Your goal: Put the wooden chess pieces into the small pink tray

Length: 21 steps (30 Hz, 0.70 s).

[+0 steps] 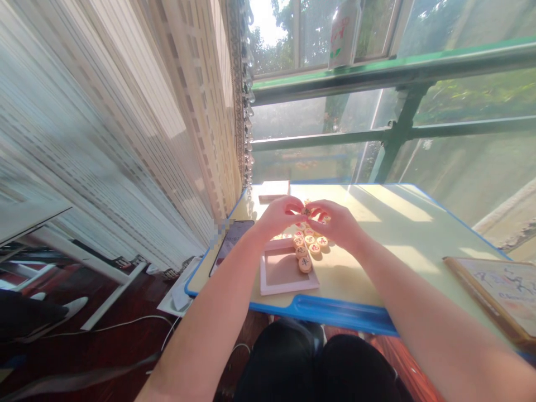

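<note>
My left hand (281, 216) and my right hand (335, 222) meet over the table, fingertips pinched on a round Chinese chess piece (307, 212) with a dark character on top. Below them lies a cluster of more pieces, among them a red-marked one (322, 242); my hands cover part of the cluster. Nearer to me is a shallow open box (268, 279) with a pale rim. A dark-marked piece (305, 264) rests at its right side, with others in a row behind it.
A white box lid or flat box (274, 191) is at the table's far edge. On the left lies a phone (232, 240). A framed board (498, 296) sits at the right. The table (402, 273) has a blue edge; a curtain (167, 111) hangs on its left. Another person's foot (75, 307) shows lower left.
</note>
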Each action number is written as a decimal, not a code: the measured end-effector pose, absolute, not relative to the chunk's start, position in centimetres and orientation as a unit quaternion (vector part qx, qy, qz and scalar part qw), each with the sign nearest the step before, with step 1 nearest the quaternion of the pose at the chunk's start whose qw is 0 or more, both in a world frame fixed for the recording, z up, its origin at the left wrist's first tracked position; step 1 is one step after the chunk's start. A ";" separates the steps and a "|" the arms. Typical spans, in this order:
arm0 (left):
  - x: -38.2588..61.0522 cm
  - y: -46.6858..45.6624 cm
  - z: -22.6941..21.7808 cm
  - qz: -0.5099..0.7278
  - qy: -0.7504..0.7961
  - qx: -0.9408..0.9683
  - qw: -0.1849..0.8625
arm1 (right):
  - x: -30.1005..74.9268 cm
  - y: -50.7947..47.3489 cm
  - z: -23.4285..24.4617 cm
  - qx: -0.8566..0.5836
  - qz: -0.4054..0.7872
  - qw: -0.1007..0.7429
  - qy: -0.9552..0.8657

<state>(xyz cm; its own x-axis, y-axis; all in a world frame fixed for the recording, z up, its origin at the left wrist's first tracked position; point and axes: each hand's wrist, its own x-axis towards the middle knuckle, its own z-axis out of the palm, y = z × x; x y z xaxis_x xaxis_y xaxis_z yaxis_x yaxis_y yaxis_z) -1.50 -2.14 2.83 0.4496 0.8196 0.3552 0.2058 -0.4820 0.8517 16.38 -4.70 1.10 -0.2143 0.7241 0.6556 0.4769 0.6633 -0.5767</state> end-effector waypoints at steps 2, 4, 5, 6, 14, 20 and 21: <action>-1.6 -2.2 2.8 0.392 0.341 0.764 0.382 | 16.6 -4.6 1.0 -0.396 0.112 0.473 -0.779; -1.7 -2.2 2.8 0.382 0.343 0.765 0.389 | 16.8 -4.5 0.9 -0.400 0.104 0.459 -0.787; -1.7 -2.2 2.9 0.377 0.343 0.766 0.391 | 16.9 -4.5 0.9 -0.401 0.098 0.452 -0.791; -1.7 -2.3 2.9 0.374 0.344 0.767 0.391 | 16.9 -4.5 1.0 -0.402 0.091 0.447 -0.794; -1.6 -2.7 3.4 0.374 0.347 0.774 0.376 | 17.2 -4.7 1.3 -0.391 0.038 0.433 -0.811; -1.8 -3.7 4.7 0.347 0.367 0.769 0.392 | 17.2 -4.9 1.2 -0.385 0.025 0.448 -0.807; -1.9 -3.8 4.8 0.344 0.371 0.768 0.394 | 17.2 -4.9 1.2 -0.385 0.022 0.449 -0.806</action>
